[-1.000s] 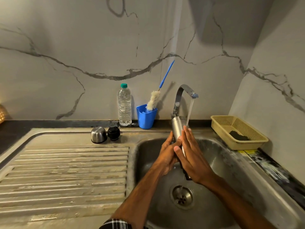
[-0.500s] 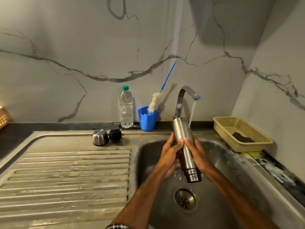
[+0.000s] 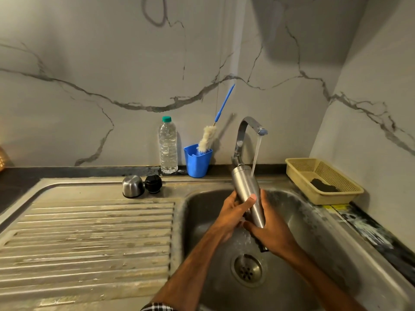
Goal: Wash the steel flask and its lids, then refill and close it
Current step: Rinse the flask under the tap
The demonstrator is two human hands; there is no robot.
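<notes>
The flask point(image 3: 247, 194), tilted mouth-down over the sink point(image 3: 197, 221), is gripped by the left hand point(image 3: 231, 212) and right hand point(image 3: 269, 232) and rinsed under the tap point(image 3: 249, 124); next, the steel cap point(image 3: 133, 186) and black stopper point(image 3: 153, 184), at the drainboard's point(image 3: 89, 232) back edge, probably need washing.

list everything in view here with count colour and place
stainless steel sink: 1, silver, fills the foreground
curved chrome tap: 1, silver, behind the sink, running
cylindrical steel flask: 1, silver, closed end up under the tap
domed steel cup lid: 1, silver, sink's back ledge
round black stopper lid: 1, black, beside it
clear plastic water bottle: 1, green cap, behind the lids
blue plastic cup: 1, blue, right of the bottle
white-bristled bottle brush: 1, blue handle, in the cup
beige plastic basket: 1, beige, right of the sink
dark scrub pad: 1, black, in the basket
left hand: 1, grips the flask
right hand: 1, grips the flask lower down
</notes>
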